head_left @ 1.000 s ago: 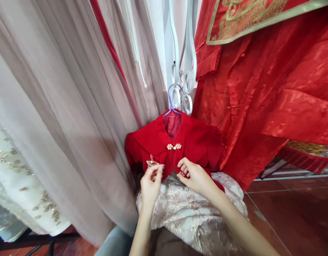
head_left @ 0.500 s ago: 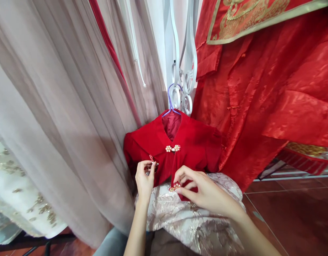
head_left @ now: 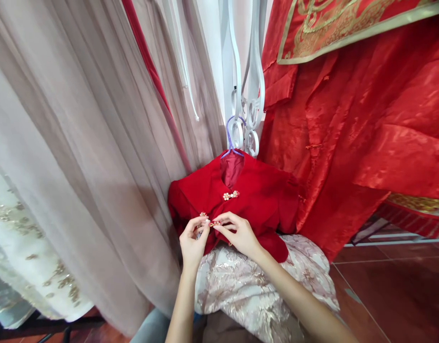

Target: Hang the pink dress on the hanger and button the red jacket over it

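Note:
A red velvet jacket (head_left: pixel 262 190) hangs on a purple hanger (head_left: pixel 229 138). Its upper flower-shaped frog fastener (head_left: pixel 230 195) is joined across the front. Below that, my left hand (head_left: pixel 194 245) pinches the left half of a lower frog fastener (head_left: pixel 203 215), whose flower shows just above the fingers. My right hand (head_left: pixel 241 234) grips the matching half, with its loop (head_left: pixel 213 224) sticking out toward my left fingertips. The two halves are very close; whether they touch I cannot make out. Both hands are closed in a pinch, and the jacket front is drawn together between them.
Cream brocade fabric (head_left: pixel 248 286) lies under the jacket. Sheer beige drapery (head_left: pixel 98 143) fills the left, beside a white embellished garment (head_left: pixel 34 247). Red satin clothing (head_left: pixel 348 119) hangs at the right, above a red tiled floor (head_left: pixel 401 281). A white scrollwork stand (head_left: pixel 253 114) rises behind.
My right hand has moved up and left with its half of the fastener, bringing it to my left hand. The jacket's right front panel has been pulled across with it.

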Action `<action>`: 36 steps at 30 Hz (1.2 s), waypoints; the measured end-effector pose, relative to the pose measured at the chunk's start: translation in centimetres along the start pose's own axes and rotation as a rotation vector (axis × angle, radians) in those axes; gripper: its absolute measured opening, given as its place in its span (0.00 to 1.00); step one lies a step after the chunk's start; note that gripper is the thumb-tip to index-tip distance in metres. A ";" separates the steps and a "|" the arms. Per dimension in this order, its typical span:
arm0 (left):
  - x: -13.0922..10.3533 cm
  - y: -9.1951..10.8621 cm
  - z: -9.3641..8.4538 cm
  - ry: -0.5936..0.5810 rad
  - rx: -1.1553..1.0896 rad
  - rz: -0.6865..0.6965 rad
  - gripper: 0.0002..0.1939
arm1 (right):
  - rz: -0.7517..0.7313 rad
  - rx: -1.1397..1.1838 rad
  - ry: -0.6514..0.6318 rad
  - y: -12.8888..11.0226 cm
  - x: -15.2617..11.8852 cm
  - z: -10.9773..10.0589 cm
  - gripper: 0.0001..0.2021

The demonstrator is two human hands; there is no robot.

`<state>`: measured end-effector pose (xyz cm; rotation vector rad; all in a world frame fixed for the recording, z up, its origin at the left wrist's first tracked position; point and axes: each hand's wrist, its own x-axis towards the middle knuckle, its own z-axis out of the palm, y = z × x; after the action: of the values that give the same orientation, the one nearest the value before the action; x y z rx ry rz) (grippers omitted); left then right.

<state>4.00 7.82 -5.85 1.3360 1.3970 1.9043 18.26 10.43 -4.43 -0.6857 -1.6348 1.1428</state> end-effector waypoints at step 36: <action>0.1 0.1 -0.7 -0.105 -0.082 -0.217 0.14 | -0.144 -0.100 0.089 0.7 1.3 1.6 0.08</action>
<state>3.30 7.55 -5.74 1.1762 1.3381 1.7058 16.23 11.26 -4.62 -0.6623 -1.6460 0.9197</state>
